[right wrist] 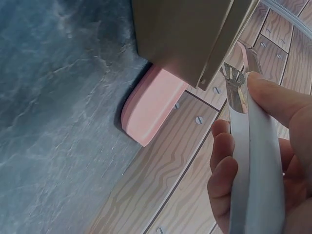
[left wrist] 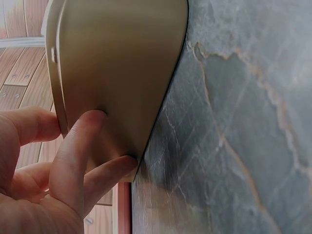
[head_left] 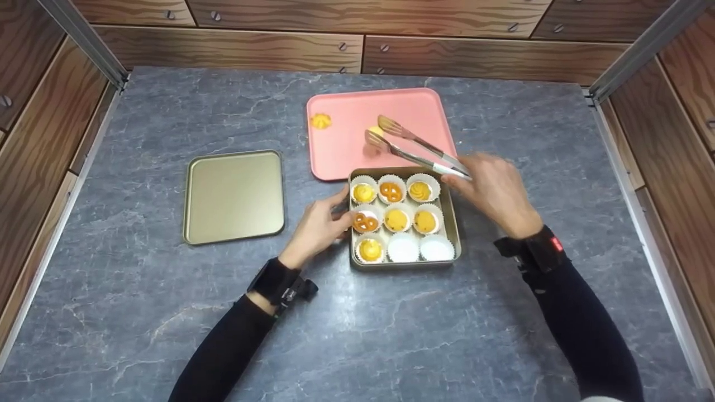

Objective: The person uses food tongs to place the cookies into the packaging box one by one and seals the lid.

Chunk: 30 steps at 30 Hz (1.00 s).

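A square gold tin (head_left: 455, 223) holds several white paper cups with small cookies, among them pretzel-shaped cookies (head_left: 391, 192). Its two front right cups (head_left: 403, 248) show only white paper. My left hand (head_left: 318, 226) holds the tin's left side, thumb at the rim; in the left wrist view its fingers (left wrist: 80, 146) press the outer wall. Metal tongs (head_left: 427, 148) with pale handles are gripped by my right hand (head_left: 497, 190). Their tips stand over the pink tray (head_left: 346, 151), around a yellow cookie (head_left: 375, 132); whether it touches the tray I cannot tell.
Another yellow flower-shaped cookie (head_left: 320, 121) lies at the tray's left edge. Left of the tin, a gold lid (head_left: 234, 198) rests flat on the grey marbled table (head_left: 346, 346). Wood-patterned panels (head_left: 223, 47) border the back and sides.
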### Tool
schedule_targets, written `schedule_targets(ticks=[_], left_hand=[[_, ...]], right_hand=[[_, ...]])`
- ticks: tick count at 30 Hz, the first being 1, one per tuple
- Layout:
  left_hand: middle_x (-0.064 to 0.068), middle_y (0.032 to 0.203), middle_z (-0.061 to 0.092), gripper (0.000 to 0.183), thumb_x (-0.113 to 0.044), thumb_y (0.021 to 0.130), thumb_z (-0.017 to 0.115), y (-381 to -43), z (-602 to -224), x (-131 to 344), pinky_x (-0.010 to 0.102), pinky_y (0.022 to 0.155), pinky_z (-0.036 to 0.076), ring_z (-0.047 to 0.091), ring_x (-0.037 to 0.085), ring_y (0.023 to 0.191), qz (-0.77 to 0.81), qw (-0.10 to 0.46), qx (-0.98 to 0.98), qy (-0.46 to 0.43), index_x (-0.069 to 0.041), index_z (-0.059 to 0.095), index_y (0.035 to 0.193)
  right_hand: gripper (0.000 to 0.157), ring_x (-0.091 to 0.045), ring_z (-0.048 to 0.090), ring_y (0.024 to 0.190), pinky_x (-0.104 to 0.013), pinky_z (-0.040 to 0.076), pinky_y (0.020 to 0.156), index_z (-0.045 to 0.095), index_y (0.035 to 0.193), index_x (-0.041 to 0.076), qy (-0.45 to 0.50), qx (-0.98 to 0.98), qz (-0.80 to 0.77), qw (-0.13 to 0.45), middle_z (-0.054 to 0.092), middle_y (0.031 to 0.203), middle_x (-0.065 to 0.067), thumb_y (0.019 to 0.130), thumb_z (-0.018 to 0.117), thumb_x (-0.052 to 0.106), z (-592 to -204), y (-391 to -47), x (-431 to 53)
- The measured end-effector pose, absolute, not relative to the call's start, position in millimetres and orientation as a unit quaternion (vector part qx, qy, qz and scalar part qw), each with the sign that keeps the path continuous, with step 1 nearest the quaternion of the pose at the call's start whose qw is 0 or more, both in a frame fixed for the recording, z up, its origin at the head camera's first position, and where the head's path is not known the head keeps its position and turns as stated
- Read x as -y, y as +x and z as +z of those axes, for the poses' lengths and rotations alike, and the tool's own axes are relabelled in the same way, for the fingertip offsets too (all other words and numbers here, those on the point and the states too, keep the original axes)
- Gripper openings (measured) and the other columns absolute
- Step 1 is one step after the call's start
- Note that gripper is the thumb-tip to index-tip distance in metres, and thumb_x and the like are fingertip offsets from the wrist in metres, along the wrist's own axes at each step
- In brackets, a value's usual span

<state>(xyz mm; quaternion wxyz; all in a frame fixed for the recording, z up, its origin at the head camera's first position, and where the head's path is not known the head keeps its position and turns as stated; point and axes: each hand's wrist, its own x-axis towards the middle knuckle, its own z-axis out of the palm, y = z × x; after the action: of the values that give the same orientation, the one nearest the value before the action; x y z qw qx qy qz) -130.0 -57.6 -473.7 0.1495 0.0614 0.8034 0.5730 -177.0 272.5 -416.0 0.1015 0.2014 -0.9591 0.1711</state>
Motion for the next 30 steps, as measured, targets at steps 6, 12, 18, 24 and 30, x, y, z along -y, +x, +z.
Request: schedule_targets(ticks=[6,12,18,24,30], left_hand=[[0.018,0.161,0.038,0.069,-0.013,0.099,0.067,-129,-473,57,0.040,0.065,0.064,0.075,0.018,0.087,0.572,0.154,-0.804,0.053,-0.010,0.034,0.159],[0.018,0.160,0.041,0.067,-0.012,0.098,0.067,-128,-473,57,0.038,0.065,0.064,0.076,0.021,0.094,0.564,0.143,-0.811,0.055,-0.009,0.037,0.158],[0.018,0.160,0.040,0.067,-0.012,0.098,0.068,-129,-474,57,0.039,0.064,0.064,0.075,0.020,0.101,0.562,0.141,-0.813,0.056,-0.010,0.038,0.158],[0.019,0.161,0.039,0.068,-0.013,0.099,0.067,-128,-472,57,0.037,0.066,0.064,0.075,0.019,0.097,0.570,0.149,-0.806,0.050,-0.009,0.036,0.159],[0.020,0.160,0.040,0.067,-0.013,0.099,0.067,-128,-472,56,0.039,0.066,0.063,0.075,0.018,0.096,0.565,0.145,-0.811,0.054,-0.009,0.036,0.158]], right_hand=[[0.040,-0.031,0.063,0.071,-0.047,0.052,0.059,0.074,0.119,0.001,0.199,0.958,0.173,0.114,0.071,0.088,-0.016,0.092,0.080,0.030,-415,-162,-285],[0.039,-0.028,0.058,0.064,-0.043,0.048,0.052,0.075,0.115,-0.001,0.200,0.955,0.173,0.131,0.069,0.083,-0.014,0.090,0.082,0.027,-414,-147,-297],[0.039,-0.029,0.062,0.065,-0.044,0.052,0.052,0.075,0.114,-0.003,0.220,0.947,0.173,0.159,0.072,0.089,-0.017,0.087,0.085,0.025,-414,-134,-309],[0.041,-0.028,0.062,0.067,-0.043,0.051,0.053,0.074,0.117,-0.003,0.227,0.944,0.170,0.166,0.073,0.091,-0.018,0.086,0.086,0.022,-414,-125,-321],[0.043,-0.028,0.064,0.068,-0.044,0.054,0.055,0.074,0.119,-0.001,0.231,0.946,0.170,0.151,0.074,0.096,-0.018,0.085,0.086,0.022,-410,-117,-336]])
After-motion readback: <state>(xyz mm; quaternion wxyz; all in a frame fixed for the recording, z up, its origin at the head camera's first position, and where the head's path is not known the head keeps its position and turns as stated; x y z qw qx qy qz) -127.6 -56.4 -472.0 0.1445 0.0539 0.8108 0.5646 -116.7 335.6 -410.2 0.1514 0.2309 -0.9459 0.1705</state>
